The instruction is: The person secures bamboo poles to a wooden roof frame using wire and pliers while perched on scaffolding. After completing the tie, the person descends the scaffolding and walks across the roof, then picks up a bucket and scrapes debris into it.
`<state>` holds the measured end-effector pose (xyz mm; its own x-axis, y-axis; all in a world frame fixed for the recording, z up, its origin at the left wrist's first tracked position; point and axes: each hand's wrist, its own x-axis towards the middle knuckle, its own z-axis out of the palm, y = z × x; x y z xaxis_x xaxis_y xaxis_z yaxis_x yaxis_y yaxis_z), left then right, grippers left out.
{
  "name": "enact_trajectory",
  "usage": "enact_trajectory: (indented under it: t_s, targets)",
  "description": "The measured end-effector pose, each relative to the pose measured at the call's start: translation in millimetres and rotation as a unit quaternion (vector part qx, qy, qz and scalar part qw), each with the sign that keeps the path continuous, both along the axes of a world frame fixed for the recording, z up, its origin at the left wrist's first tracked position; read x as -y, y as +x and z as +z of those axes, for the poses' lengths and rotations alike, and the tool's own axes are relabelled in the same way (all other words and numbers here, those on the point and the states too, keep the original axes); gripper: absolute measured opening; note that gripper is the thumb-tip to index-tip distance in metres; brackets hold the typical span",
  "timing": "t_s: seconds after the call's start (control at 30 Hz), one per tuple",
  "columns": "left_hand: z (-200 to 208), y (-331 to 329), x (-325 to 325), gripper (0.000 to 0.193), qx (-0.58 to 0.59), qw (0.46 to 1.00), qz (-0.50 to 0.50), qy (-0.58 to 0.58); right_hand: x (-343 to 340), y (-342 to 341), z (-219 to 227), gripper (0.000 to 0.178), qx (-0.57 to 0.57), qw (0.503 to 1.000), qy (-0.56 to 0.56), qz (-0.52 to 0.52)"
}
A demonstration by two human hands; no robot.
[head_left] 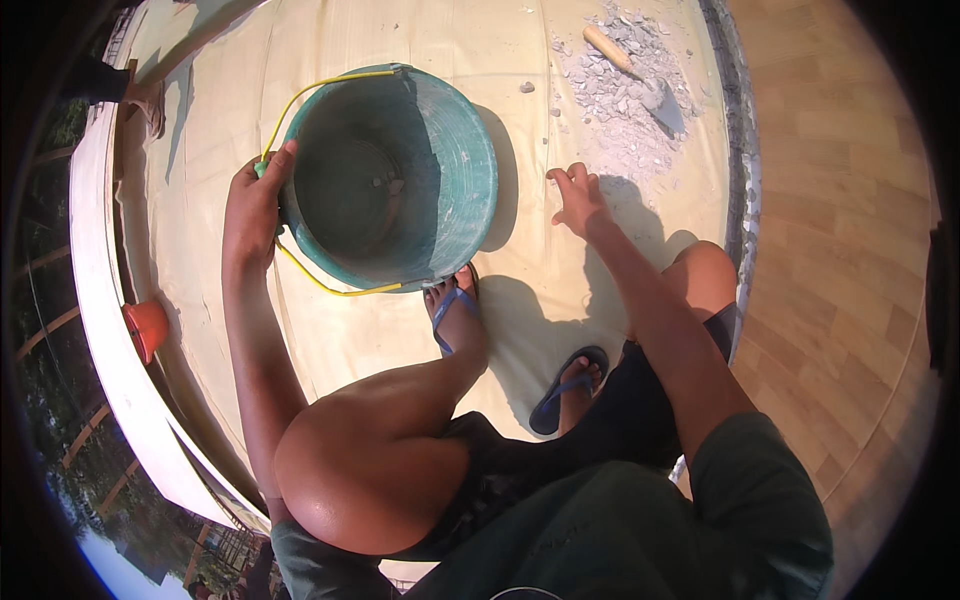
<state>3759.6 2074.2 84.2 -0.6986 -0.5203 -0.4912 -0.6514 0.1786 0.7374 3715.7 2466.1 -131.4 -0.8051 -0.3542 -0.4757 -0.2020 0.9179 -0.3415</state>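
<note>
My left hand (252,205) is closed round the grip of a yellow wire handle, at the left side of a green bucket (462,175). The bucket is tipped so its mouth faces me, and a few small bits lie inside. My right hand (582,203) is empty, fingers apart and slightly curled, over the cream sheet right of the bucket. Beyond it lies a heap of grey rubble (625,95). On that heap rests a trowel with a wooden handle (608,48) and a flat metal blade.
A cream sheet (350,330) covers the ground under my sandalled feet. Wood-patterned flooring (830,200) runs along the right, past a rough edge. An orange-red container (147,330) stands by the white ledge (100,300) at left. Another person's foot (150,105) shows at the upper left.
</note>
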Motion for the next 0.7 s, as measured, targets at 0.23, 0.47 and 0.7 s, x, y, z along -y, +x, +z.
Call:
enact_trajectory:
  t_s: [0.23,0.47,0.7]
  targets:
    - [9,-12,-4,0.048,-0.009,0.999,-0.027,0.03,-32,-14,-23,0.03,-0.058,0.991,-0.089,-0.085]
    - [1,-14,1,0.045,0.007,0.998,-0.043,0.038,118,-36,123,0.027,0.143,0.875,-0.448,-0.118]
    - [5,-16,-8,0.039,-0.044,0.999,-0.015,0.015,101,-149,-43,0.016,-0.295,0.933,-0.148,-0.141]
